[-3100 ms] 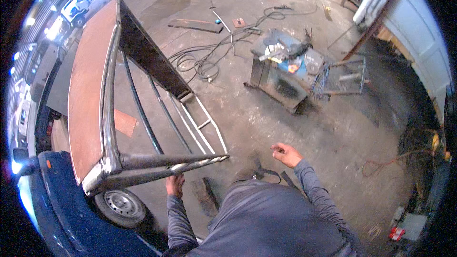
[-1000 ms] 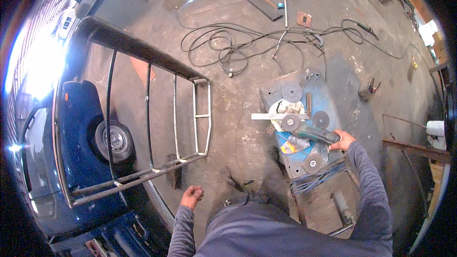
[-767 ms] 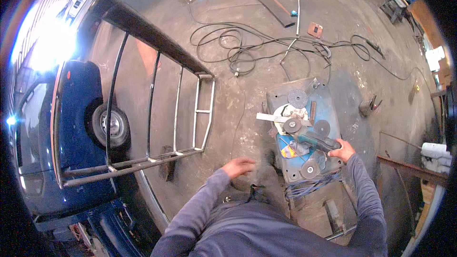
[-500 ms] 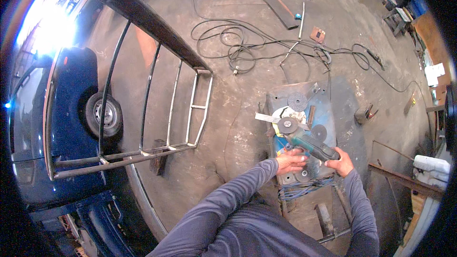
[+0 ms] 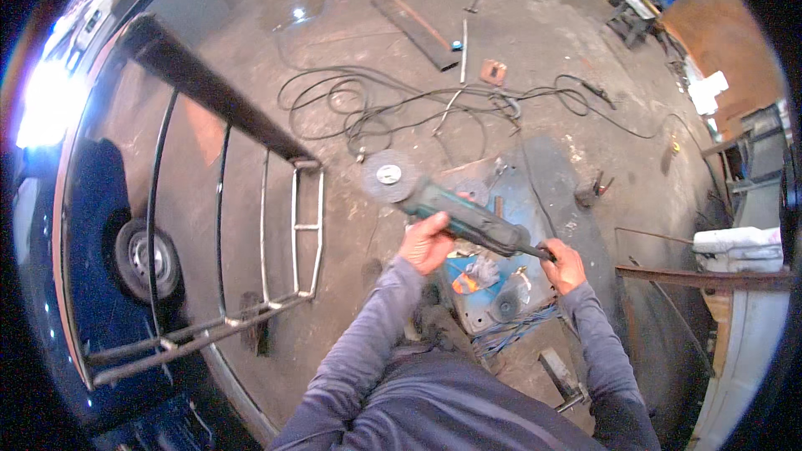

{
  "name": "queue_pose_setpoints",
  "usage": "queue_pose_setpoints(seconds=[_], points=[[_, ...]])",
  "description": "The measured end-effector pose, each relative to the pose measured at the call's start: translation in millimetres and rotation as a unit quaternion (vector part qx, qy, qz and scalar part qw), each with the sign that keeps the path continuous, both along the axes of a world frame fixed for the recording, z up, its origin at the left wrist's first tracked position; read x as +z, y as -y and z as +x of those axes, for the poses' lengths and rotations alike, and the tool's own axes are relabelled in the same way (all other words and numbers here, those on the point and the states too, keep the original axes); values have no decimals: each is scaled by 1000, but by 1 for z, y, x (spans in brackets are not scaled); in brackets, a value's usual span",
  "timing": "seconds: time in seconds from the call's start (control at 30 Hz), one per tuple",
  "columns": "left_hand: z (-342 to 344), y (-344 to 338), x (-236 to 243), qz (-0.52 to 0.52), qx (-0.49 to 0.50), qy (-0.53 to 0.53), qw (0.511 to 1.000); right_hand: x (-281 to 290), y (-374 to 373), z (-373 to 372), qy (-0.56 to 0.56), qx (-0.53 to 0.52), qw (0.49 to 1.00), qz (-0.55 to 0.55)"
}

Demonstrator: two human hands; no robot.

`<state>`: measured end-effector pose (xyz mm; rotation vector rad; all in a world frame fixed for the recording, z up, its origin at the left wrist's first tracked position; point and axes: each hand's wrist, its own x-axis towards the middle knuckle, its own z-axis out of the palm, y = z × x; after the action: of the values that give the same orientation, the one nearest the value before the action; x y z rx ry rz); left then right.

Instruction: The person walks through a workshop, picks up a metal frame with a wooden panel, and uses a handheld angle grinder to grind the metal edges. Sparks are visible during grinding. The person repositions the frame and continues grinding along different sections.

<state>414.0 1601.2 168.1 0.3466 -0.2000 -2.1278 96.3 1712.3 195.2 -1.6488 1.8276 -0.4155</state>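
An angle grinder point(image 5: 470, 216) with a grey disc point(image 5: 389, 177) at its far-left end is raised above a blue metal stand point(image 5: 543, 200). My left hand point(image 5: 428, 244) is wrapped round the grinder's body near its head, thumb on top. At the rear end my right hand point(image 5: 565, 267) is closed around the black power cord point(image 5: 535, 250) where it leaves the body. On the stand, partly covered by the tool, lie a spare disc point(image 5: 505, 306) and an orange-and-white crumpled thing point(image 5: 468, 281) that I cannot make out.
A welded tube frame point(image 5: 222, 230) stands at left beside a dark blue vehicle point(image 5: 92, 225). Black cable point(image 5: 384, 92) lies coiled on the floor ahead, near a flat metal bar point(image 5: 413, 32). A rusty beam point(image 5: 702, 276) juts in at right. Blue cables point(image 5: 518, 327) hang at the stand's near side.
The grinder has come up off the stand area and leftward. My left hand has taken hold of its body; my right hand has shifted from its rear to the cord. The view has turned.
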Motion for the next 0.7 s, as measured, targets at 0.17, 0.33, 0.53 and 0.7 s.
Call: queue_pose_setpoints(seconds=[0.17,0.33,0.53,0.7], points=[[65,42,63,-65,79,10,995,-8,88,-13,-168,8,966,-195],[140,69,118,-144,151,73,975,-77,171,-7,-210,-103,953,-195],[186,106,148,-172,135,106,970,-150,268,-19,296,-326,896,-55],[213,122,154,-135,194,107,966,135,342,76,337,-192,859,-336]])
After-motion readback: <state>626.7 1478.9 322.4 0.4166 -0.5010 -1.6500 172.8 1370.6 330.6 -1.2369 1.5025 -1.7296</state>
